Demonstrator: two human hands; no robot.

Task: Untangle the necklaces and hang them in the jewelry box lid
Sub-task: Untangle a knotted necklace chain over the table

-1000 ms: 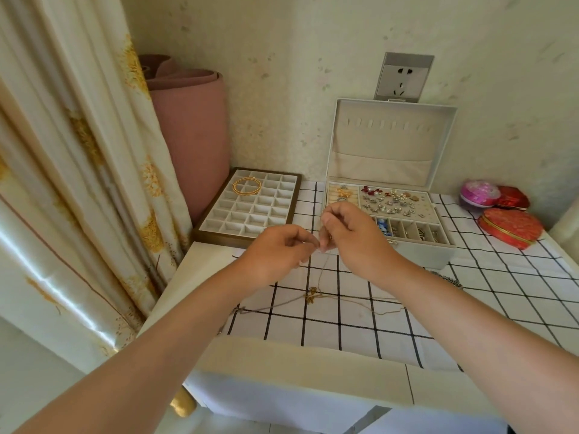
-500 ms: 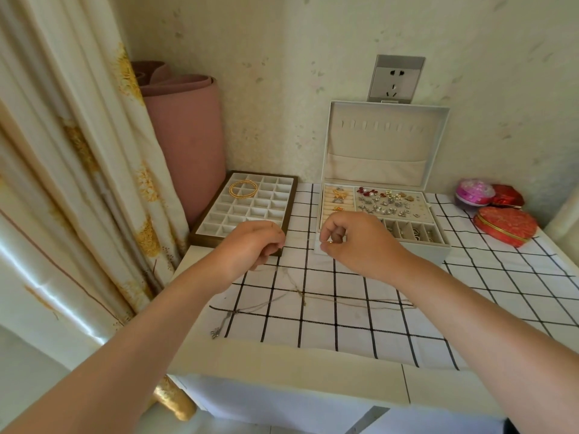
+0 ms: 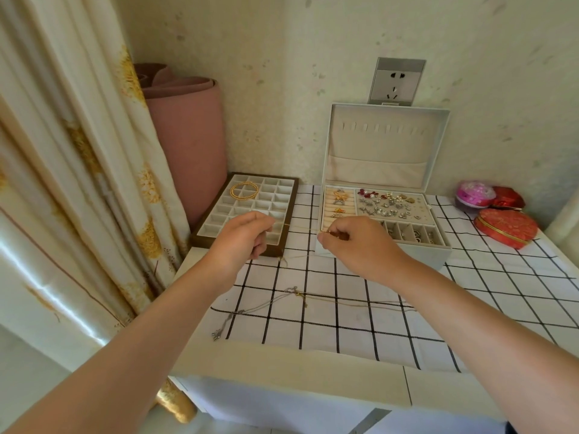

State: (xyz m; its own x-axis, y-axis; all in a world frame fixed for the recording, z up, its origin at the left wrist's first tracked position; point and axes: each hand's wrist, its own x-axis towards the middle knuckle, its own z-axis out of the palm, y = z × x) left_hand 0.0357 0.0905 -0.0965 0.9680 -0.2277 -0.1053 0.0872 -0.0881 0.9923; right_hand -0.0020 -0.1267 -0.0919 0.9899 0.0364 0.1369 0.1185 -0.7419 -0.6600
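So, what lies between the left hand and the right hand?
A thin gold chain runs tight from the left hand to the right hand, above the checked cloth. The head view shows it.

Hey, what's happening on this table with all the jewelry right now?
A person is sorting out necklaces. The left hand and right hand each pinch a thin gold necklace, holding it stretched between them above the checked cloth, just in front of the jewelry box. Other chains lie crossing one another on the cloth, nearer the person. The box's open lid stands upright by the wall, and nothing hangs from its row of hooks yet.
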